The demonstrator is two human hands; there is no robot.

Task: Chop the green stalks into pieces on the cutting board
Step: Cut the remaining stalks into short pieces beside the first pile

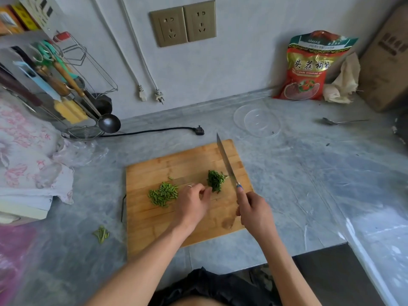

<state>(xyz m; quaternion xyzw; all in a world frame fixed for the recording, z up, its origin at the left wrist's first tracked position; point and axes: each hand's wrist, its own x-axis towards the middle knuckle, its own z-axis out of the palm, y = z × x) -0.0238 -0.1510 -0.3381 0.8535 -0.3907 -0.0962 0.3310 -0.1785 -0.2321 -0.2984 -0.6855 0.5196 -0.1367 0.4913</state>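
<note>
A wooden cutting board (176, 164) lies on the grey counter. On its left part sits a heap of light green cut stalk pieces (163, 193). Near the middle lies a bunch of darker green stalks (215, 181). My left hand (194, 203) pinches the near end of that bunch with curled fingers. My right hand (254, 212) grips the handle of a long knife (226, 161), whose blade points away from me and sits just right of the bunch.
A few green trimmings (101, 234) lie on the counter left of the board. A clear glass bowl (257, 122), a spoon (337, 122) and a red bag (309, 67) are behind to the right. A black plug and cord (198, 130), a utensil rack (66, 85) and folded cloth (31, 151) are to the left.
</note>
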